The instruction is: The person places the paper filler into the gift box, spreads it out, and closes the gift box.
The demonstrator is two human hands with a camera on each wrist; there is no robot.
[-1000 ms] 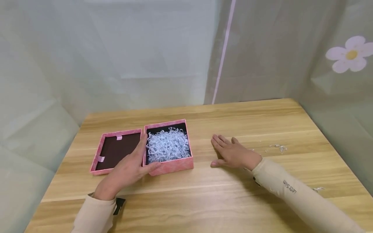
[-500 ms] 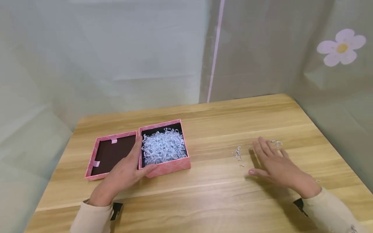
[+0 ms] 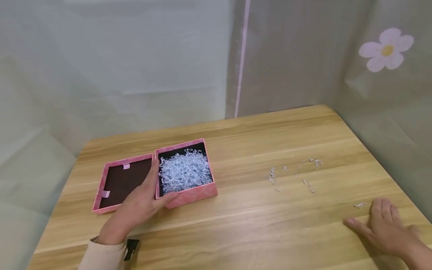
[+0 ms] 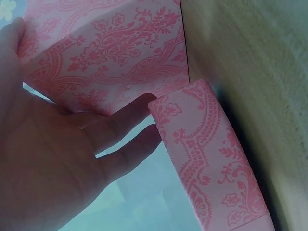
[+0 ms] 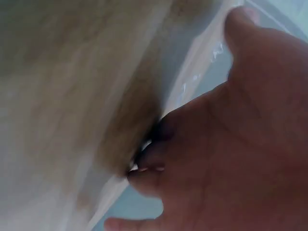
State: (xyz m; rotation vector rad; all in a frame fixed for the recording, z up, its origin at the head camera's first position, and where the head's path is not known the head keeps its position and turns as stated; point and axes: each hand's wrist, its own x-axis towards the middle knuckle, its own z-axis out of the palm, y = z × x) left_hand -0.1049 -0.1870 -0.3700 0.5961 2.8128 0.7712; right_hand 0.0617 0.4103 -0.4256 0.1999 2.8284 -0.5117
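The right hand (image 3: 388,228) runs off the head view's lower edge; its wrist view is blurred beyond reading.

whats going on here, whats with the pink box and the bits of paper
A person sits at a wooden table. Their left hand holds the near left corner of an open pink box filled with white shredded paper, thumb on its front wall. The box's lid lies upturned right beside it. Their right hand rests flat on the table near its right edge, by a few stray paper shreds scattered there.
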